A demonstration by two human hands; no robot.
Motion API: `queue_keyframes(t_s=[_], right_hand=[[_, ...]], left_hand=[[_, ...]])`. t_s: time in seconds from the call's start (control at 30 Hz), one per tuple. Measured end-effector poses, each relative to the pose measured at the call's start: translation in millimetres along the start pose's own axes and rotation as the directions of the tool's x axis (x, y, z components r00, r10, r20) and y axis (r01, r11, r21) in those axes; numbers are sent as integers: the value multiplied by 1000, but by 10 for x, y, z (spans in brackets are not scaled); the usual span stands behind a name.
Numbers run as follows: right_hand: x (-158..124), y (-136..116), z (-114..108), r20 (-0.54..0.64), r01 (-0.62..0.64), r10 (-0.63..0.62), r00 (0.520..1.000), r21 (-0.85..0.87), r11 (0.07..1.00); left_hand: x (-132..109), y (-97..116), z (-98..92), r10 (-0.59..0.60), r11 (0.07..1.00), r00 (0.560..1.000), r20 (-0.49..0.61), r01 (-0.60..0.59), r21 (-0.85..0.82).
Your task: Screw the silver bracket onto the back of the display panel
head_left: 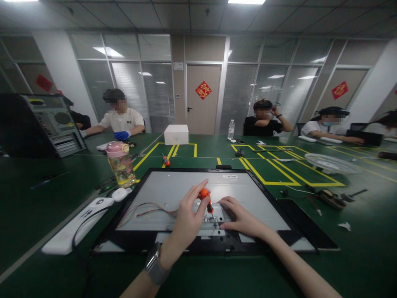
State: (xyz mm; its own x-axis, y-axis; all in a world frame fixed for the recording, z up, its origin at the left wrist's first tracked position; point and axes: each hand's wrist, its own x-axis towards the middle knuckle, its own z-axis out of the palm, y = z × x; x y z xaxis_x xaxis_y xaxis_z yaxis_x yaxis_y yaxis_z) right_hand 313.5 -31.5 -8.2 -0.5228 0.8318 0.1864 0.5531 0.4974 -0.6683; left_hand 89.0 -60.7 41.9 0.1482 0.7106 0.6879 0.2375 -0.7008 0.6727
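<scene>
A flat display panel (257,198) with a grey metal back and a black frame lies in front of me. My left hand (191,211) is closed around an orange and black screwdriver (205,194), whose shaft points down at a small metal plate with connectors (219,218) near the panel's front edge. The screwdriver's tip is too small to make out. Resting on the right side of that plate, my right hand (237,217) has its thumb and fingers apart. Thin coloured wires (151,207) run leftward from beneath my left hand.
A white power bank-like slab (77,225) and a pink-lided bottle (119,165) stand left. A computer case (58,128) is farther left. Right of the panel lie a dark flat slab (305,221) and a black tool (331,198). A white box (176,135) and several people are across the table.
</scene>
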Motion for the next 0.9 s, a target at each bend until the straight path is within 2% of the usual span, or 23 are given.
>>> queue_keyframes(t_s=[0.07, 0.13, 0.23, 0.43, 0.57, 0.73, 0.9], right_hand=[[4, -4, -1, 0, 3, -3, 1000, 2, 1000], [7, -9, -2, 0, 3, -3, 1000, 1, 1000], [6, -13, -2, 3, -5, 5, 1000, 0, 1000], [-6, -12, -4, 3, -13, 13, 1000, 4, 1000], [-5, -25, -9, 9, -22, 22, 1000, 10, 1000], [-4, -45, -13, 7, -37, 37, 999, 14, 999], [-5, -29, -2, 3, -31, 31, 1000, 14, 999]], left_hand=[[-3, 5, -7, 36, 997, 998, -47, -33, 72], [-5, 22, -20, 45, 996, 998, -40, -42, 82], [-3, 39, -28, 17, 1000, 1000, 18, -17, 0], [15, -9, -9, -38, 998, 997, -65, 41, 47], [27, -16, -21, -78, 997, 997, -17, 78, -5], [32, 6, -27, -42, 994, 997, -65, 49, 103], [25, 17, -24, -60, 998, 998, 1, 60, 20]])
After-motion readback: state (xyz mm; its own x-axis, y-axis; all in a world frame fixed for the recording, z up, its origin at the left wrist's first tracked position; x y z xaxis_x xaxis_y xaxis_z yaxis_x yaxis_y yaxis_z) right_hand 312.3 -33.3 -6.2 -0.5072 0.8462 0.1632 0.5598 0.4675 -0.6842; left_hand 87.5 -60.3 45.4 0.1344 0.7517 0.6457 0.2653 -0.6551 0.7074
